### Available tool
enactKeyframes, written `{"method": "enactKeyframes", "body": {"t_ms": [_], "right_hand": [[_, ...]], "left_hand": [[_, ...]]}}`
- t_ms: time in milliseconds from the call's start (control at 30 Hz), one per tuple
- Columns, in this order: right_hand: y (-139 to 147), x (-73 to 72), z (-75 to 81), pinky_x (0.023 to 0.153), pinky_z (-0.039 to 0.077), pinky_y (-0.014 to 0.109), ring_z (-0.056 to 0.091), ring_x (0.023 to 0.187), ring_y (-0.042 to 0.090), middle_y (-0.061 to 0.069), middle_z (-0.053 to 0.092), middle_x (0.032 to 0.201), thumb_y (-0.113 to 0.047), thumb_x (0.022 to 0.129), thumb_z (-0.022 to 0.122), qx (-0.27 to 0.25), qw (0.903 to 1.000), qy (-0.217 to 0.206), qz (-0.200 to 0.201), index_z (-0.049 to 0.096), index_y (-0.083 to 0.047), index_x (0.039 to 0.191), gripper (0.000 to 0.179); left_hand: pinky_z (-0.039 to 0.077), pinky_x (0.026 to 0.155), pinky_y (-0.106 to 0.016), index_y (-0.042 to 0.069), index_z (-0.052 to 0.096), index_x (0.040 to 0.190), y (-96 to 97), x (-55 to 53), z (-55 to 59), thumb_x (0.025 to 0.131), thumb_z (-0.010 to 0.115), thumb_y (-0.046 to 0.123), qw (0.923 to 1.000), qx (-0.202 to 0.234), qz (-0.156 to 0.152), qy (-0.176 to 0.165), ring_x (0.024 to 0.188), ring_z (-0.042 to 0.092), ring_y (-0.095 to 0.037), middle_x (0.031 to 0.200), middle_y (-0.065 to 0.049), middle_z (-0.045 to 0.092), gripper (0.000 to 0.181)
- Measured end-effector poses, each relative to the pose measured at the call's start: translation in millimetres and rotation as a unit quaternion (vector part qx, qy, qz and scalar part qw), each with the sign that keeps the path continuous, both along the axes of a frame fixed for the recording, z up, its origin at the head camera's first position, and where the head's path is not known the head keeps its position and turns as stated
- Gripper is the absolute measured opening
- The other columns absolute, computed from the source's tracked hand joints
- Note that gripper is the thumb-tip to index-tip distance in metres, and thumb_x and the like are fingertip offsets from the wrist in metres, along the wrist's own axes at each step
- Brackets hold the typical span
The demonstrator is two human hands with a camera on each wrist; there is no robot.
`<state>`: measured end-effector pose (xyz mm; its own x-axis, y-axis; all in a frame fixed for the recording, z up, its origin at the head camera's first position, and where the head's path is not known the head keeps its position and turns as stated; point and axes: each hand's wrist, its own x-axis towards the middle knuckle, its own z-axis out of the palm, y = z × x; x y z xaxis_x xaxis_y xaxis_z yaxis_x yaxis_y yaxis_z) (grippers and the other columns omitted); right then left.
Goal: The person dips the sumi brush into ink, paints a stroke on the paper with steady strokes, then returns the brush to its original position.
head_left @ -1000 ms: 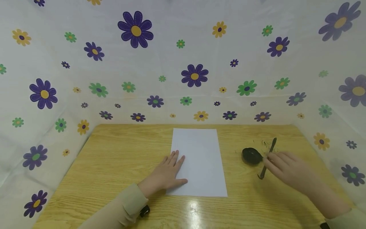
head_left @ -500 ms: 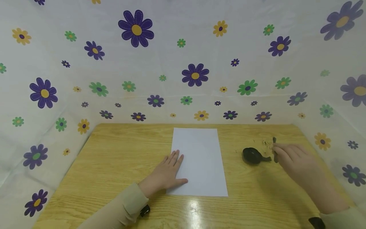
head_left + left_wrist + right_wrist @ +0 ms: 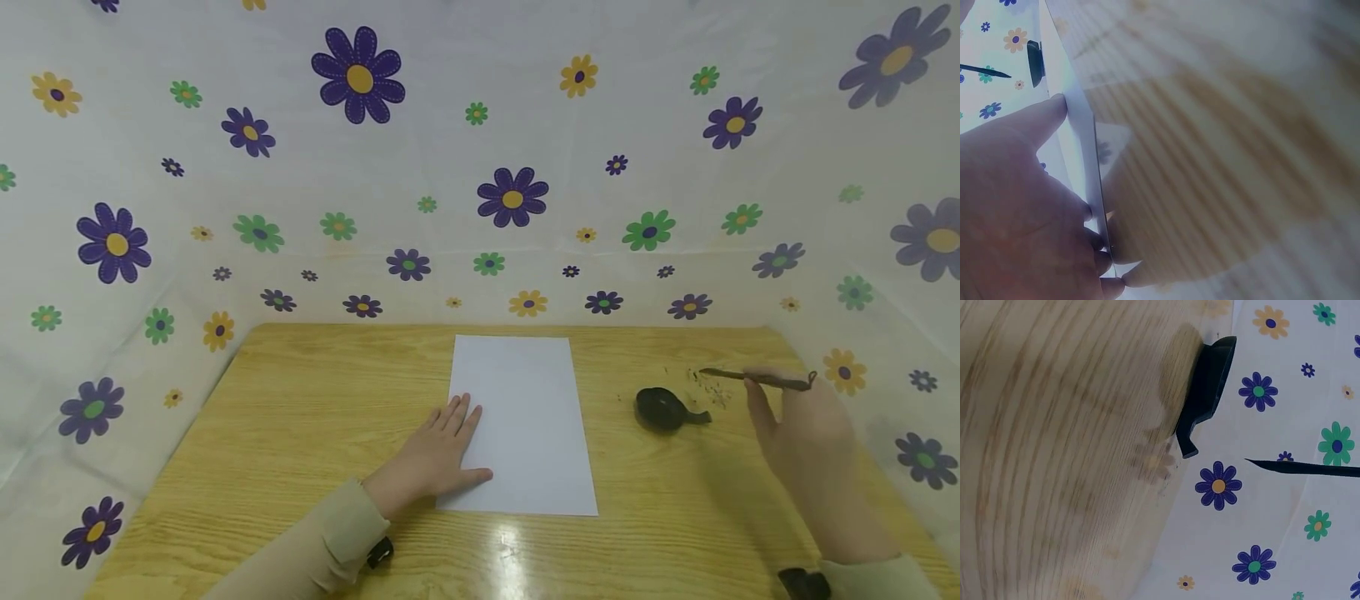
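Since loose paper point(image 3: 525, 425) can slide, the left hand point(image 3: 441, 454) spreads straight fingers over its left edge, maybe to keep it still. Next comes the dish point(image 3: 660, 411) on the table point(image 3: 315, 400), handle point(image 3: 699, 417) to the right, perhaps for easy reach. Past some crumbs point(image 3: 718, 394), the right hand point(image 3: 808, 442) pinches a stick point(image 3: 776, 382) above the table, pointing it left.

left hand point(image 3: 433, 454): palm down, fingers point(image 3: 456, 417) spread, thumb point(image 3: 472, 476) way out | right hand point(image 3: 816, 433): kinda raised, thumb and fingers pinching
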<state>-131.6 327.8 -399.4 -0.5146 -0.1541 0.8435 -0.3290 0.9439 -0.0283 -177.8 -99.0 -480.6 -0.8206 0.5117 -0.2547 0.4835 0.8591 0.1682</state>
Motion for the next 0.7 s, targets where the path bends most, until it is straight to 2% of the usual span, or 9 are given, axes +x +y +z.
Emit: {"method": "enactKeyframes", "body": {"t_ms": [100, 167, 233, 300, 367, 467, 567, 633, 700], "right_hand": [[1, -0.3, -4.2, 0.063, 0.043, 0.044, 0.067, 0.073, 0.05, 0.034, 0.073, 0.094, -0.035, 0.114, 0.047, -0.05, 0.9986, -0.015, -0.004, 0.072, 0.011, 0.112, 0.052], [1, -1.3, -5.9, 0.074, 0.046, 0.031, 0.068, 0.084, 0.053, 0.033, 0.074, 0.099, -0.022, 0.111, 0.055, -0.083, 0.9963, -0.021, 0.0, 0.071, 0.011, 0.114, 0.037], [1, -3.2, -8.2, 0.079, 0.041, 0.019, 0.068, 0.085, 0.051, 0.033, 0.074, 0.1, -0.009, 0.105, 0.063, -0.103, 0.9946, -0.007, 0.008, 0.069, 0.012, 0.115, 0.024], [2, -5.5, -11.2, 0.085, 0.035, 0.006, 0.068, 0.087, 0.042, 0.033, 0.074, 0.101, -0.004, 0.102, 0.065, -0.125, 0.9921, 0.01, 0.01, 0.069, 0.012, 0.114, 0.021], [3, -7.1, -14.4, 0.086, 0.03, 0.0, 0.071, 0.09, 0.014, 0.032, 0.073, 0.102, -0.005, 0.103, 0.064, -0.146, 0.9892, 0.017, 0.009, 0.069, 0.013, 0.114, 0.021], [5, -6.5, -17.6, 0.082, 0.03, -0.003, 0.051, 0.097, -0.024, 0.032, 0.071, 0.106, -0.003, 0.102, 0.064, -0.185, 0.9826, 0.006, -0.001, 0.07, 0.013, 0.113, 0.02], [6, -3.8, -17.5, 0.071, 0.029, -0.001, 0.04, 0.106, -0.034, -0.007, 0.074, 0.106, -0.001, 0.102, 0.064, -0.219, 0.9754, -0.021, -0.016, 0.073, 0.009, 0.11, 0.016], [6, -2.7, -17.4, 0.069, 0.027, 0.0, 0.04, 0.104, -0.034, -0.031, 0.063, 0.109, -0.002, 0.103, 0.064, -0.233, 0.9716, -0.034, -0.025, 0.074, 0.008, 0.111, 0.017], [5, -2.6, -18.1, 0.073, 0.029, 0.001, 0.043, 0.103, -0.034, -0.048, 0.046, 0.113, -0.003, 0.103, 0.064, -0.252, 0.9665, -0.04, -0.027, 0.071, 0.01, 0.115, 0.019]], "left_hand": [[0.018, 0.136, -0.052, 0.004, 0.021, 0.17, 0.3, 0.2, 1.9, 0.102, 0.059, 0.063, 1.0, 0.002, 0.001, -0.001, 0.167, 0.013, -0.035, 0.179, -0.02, 0.011, 0.097], [0.017, 0.136, -0.052, 0.005, 0.02, 0.17, 0.3, 0.0, 1.1, 0.102, 0.058, 0.063, 1.0, 0.002, 0.002, -0.002, 0.167, 0.012, -0.035, 0.179, -0.019, 0.01, 0.097], [0.016, 0.136, -0.052, 0.006, 0.019, 0.17, -0.1, -0.1, -0.5, 0.102, 0.057, 0.065, 1.0, 0.002, 0.002, -0.001, 0.167, 0.011, -0.034, 0.179, -0.019, 0.009, 0.098], [0.016, 0.136, -0.052, 0.006, 0.018, 0.17, -0.5, 0.1, -1.9, 0.102, 0.056, 0.066, 1.0, 0.002, 0.001, 0.002, 0.167, 0.01, -0.034, 0.179, -0.018, 0.008, 0.098], [0.018, 0.136, -0.052, 0.006, 0.02, 0.17, -0.7, 0.7, -1.9, 0.102, 0.057, 0.065, 0.9999, 0.008, 0.001, 0.008, 0.167, 0.012, -0.034, 0.179, -0.018, 0.01, 0.098], [0.02, 0.136, -0.052, 0.005, 0.022, 0.17, -0.7, 1.6, 0.2, 0.102, 0.059, 0.064, 0.9999, 0.009, 0.001, 0.009, 0.167, 0.014, -0.034, 0.179, -0.019, 0.012, 0.098], [0.02, 0.136, -0.051, 0.005, 0.022, 0.169, -0.6, 2.1, 1.7, 0.102, 0.058, 0.064, 0.9999, 0.011, 0.002, 0.007, 0.167, 0.014, -0.034, 0.179, -0.019, 0.012, 0.097], [0.02, 0.136, -0.052, 0.005, 0.022, 0.169, -0.1, 2.7, 4.4, 0.102, 0.059, 0.063, 0.9999, 0.011, 0.003, 0.003, 0.167, 0.014, -0.035, 0.179, -0.019, 0.013, 0.096], [0.02, 0.136, -0.053, 0.004, 0.022, 0.169, -0.2, 2.4, 3.7, 0.102, 0.059, 0.063, 0.9999, 0.012, 0.0, 0.004, 0.167, 0.014, -0.035, 0.178, -0.02, 0.012, 0.096]]}}
